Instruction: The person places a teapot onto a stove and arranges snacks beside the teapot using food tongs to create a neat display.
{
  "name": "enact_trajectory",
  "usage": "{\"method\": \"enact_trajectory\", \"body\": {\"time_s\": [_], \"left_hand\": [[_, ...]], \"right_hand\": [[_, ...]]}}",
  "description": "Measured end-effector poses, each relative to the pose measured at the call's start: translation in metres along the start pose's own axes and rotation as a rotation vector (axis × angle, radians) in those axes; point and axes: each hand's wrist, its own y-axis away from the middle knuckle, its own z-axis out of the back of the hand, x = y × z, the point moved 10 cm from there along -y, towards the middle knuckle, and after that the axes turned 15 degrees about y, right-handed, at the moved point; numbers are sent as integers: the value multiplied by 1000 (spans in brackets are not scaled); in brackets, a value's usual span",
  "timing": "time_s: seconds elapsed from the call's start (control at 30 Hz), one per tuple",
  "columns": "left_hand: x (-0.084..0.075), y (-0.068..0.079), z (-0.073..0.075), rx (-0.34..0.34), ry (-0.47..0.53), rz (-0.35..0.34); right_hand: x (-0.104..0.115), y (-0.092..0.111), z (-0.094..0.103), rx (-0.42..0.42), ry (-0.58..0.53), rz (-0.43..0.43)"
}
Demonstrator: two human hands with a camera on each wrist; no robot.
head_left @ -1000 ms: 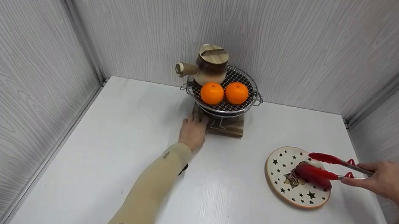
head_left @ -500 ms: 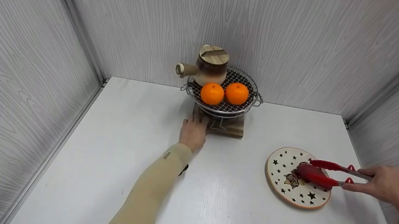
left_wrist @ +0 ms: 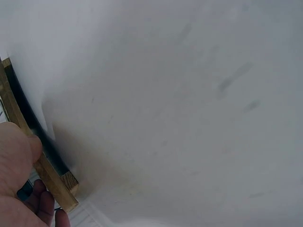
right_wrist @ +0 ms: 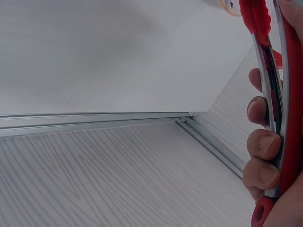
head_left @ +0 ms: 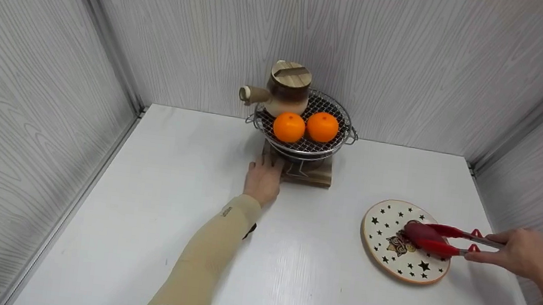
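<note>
My right hand grips metal tongs with red tips, its fingers wrapped round their arms in the right wrist view. The tongs' tips stand on either side of a dark red, oblong sweet potato, which lies on a cream plate patterned with stars. At the back, my left hand holds the left front corner of a wooden stand. The left wrist view has thumb and fingers on both sides of its edge.
On the stand sits a round grill with a wire mesh top. It carries two oranges and a brown-and-cream teapot with a side handle and wooden lid. Pale wood-grain walls border the white table.
The tongs' arms have come closer together around the sweet potato, and the right hand has shifted slightly. The left hand, the grill and its load have stayed in place.
</note>
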Motion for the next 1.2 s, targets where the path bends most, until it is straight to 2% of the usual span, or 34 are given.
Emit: {"method": "enact_trajectory", "body": {"time_s": [0.5,1.03,1.2], "left_hand": [[3,0,0,16,-15,21],[5,-1,-5,76,-23,59],[4,-1,-5,74,-26,56]], "right_hand": [[7,-2,-2,31,-68,-4],[23,-9,13,-16,-91,23],[28,-11,17,-15,-106,26]]}}
